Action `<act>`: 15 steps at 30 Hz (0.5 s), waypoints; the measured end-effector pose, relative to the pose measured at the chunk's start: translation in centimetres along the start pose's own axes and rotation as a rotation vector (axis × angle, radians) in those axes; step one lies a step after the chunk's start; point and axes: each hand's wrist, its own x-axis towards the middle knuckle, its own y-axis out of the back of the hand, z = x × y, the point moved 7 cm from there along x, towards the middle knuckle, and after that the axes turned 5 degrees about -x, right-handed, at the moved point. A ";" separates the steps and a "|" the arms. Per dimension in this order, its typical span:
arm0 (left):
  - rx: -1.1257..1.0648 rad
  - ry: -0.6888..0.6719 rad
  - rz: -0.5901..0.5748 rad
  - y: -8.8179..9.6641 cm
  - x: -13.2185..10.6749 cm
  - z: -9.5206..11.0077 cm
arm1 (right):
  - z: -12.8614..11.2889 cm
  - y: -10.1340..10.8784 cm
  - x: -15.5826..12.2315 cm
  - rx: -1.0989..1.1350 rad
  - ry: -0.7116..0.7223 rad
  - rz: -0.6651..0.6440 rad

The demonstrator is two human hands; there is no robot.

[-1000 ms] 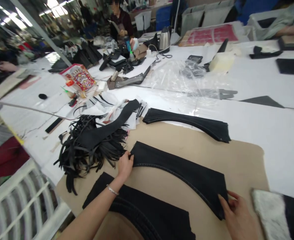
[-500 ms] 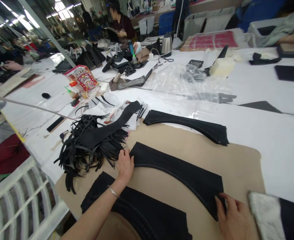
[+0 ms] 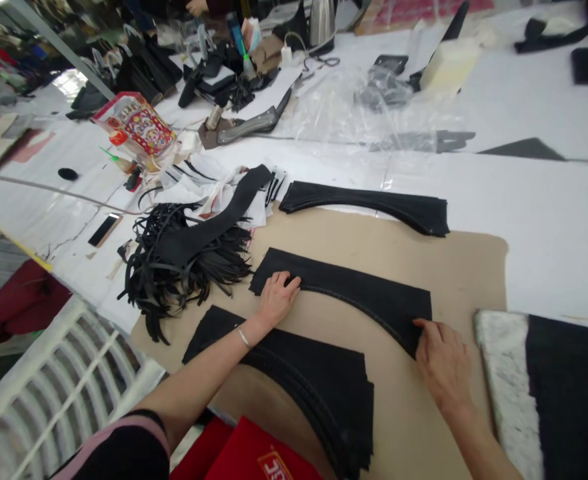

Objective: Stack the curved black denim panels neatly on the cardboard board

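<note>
A black curved fabric-like panel [image 3: 349, 277] lies across the middle of a tan board [image 3: 474, 267]. On its left end rests my left hand [image 3: 278, 299], fingers slightly apart along the lower curved edge. My right hand [image 3: 444, 357] pinches the panel's right end between thumb and fingers. Nearer to me is a stack of similar black panels [image 3: 319, 360], partly behind my left forearm. More of these panels [image 3: 364, 199] lie beyond the middle one, at the board's far edge.
Left of the panels sits a heap of thin black strips [image 3: 174, 267] with a wider black strip [image 3: 214, 230] on top. A red printed bag [image 3: 141, 127] and clear plastic sheeting [image 3: 344, 113] lie farther back. At right is a white-edged black slab [image 3: 569, 387].
My left hand has shifted from the panel's left tip onto its lower edge. My right hand stays at the right end. The camera view has tilted downward.
</note>
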 end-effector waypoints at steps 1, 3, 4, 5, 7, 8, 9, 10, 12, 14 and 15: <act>-0.005 0.009 -0.002 0.1 0.1 -0.1 | -0.1 0.3 -0.1 0.046 -0.026 0.017; -0.044 0.043 0.014 0.4 0.0 -0.1 | -0.8 0.6 -1.0 0.209 -0.083 0.000; -0.078 0.060 0.027 0.6 -0.4 0.1 | -1.6 0.5 -1.8 0.311 -0.109 -0.047; -0.124 0.067 0.035 0.8 -1.1 0.5 | -2.5 0.4 -2.9 0.411 -0.133 -0.116; -0.243 -0.009 -0.027 0.7 -3.3 2.3 | -4.8 0.1 -5.7 0.567 -0.179 -0.271; -0.301 -0.097 -0.107 0.4 -4.8 3.8 | -6.0 0.1 -7.4 0.615 -0.201 -0.330; -0.347 -0.206 -0.209 -0.1 -6.6 5.4 | -7.1 0.1 -9.1 0.646 -0.220 -0.373; -0.368 -0.313 -0.316 -0.6 -8.7 6.9 | -8.2 0.2 -10.7 0.654 -0.226 -0.407; -0.337 -0.431 -0.463 -1.4 -12.3 8.7 | -10.3 0.3 -13.6 0.620 -0.172 -0.466; -0.268 -0.459 -0.515 -1.9 -14.4 9.3 | -12.2 0.4 -15.7 0.526 -0.057 -0.516; -0.237 -0.470 -0.521 -2.1 -14.9 9.4 | -12.9 0.3 -16.5 0.467 0.003 -0.533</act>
